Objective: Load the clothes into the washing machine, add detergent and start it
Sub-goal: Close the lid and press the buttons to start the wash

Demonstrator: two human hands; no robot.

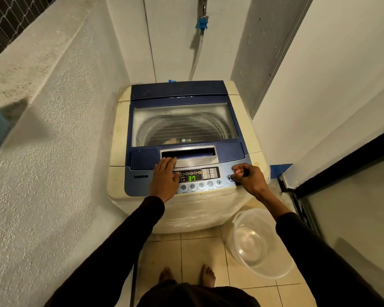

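Note:
A cream and blue top-loading washing machine [120,129] stands in a narrow corner with its blue lid [182,91] down. Through the lid's window I see the drum and a bit of pale cloth low inside. The control panel [199,176] is lit and its green display reads 37. My left hand [164,180] lies flat on the left part of the panel, fingers straight and reaching the lid handle [188,155]. My right hand [248,176] is at the panel's right end with curled fingers, one fingertip on the round start button [229,178].
A clear plastic basin [259,242] sits on the tiled floor at the machine's right front corner. A rough wall runs along the left, a white wall and dark door frame [341,173] on the right. A tap with a blue fitting [202,23] and hose hangs behind. My bare feet stand close to the machine.

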